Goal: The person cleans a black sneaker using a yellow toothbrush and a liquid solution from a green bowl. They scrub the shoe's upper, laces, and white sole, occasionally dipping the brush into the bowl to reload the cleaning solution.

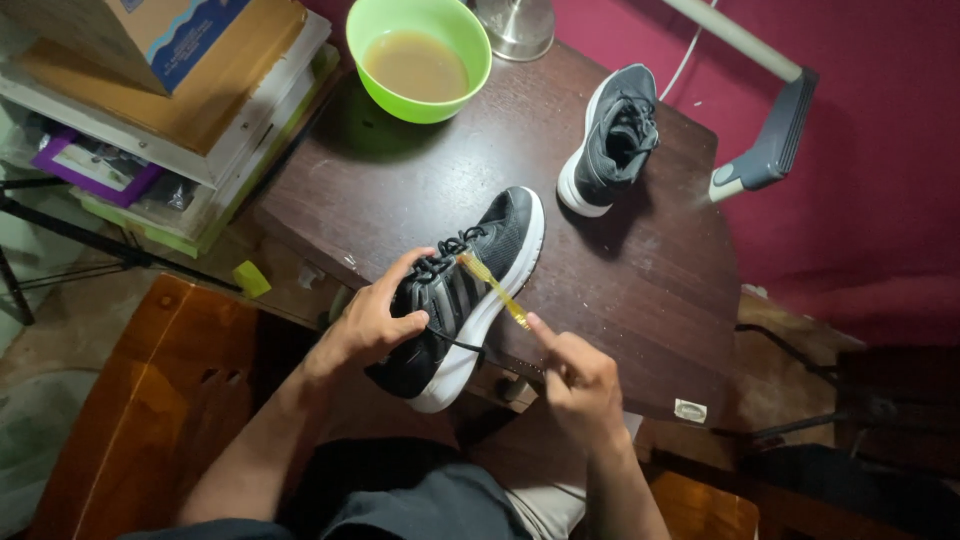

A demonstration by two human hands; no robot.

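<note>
A black sneaker with a white sole (490,262) lies on the near edge of a dark wooden table (640,280). My left hand (378,318) grips its upper by the laces. My right hand (575,378) holds a thin yellow toothbrush (493,288), whose head touches the shoe near the laces. A second matching sneaker (612,140) stands alone farther back on the table.
A green bowl of cloudy brown liquid (419,58) sits at the table's far edge, beside a metal lamp base (517,24). Stacked boxes and books (170,100) are at the left. A grey lamp head (770,150) hangs at the right. A wooden chair (150,400) is below left.
</note>
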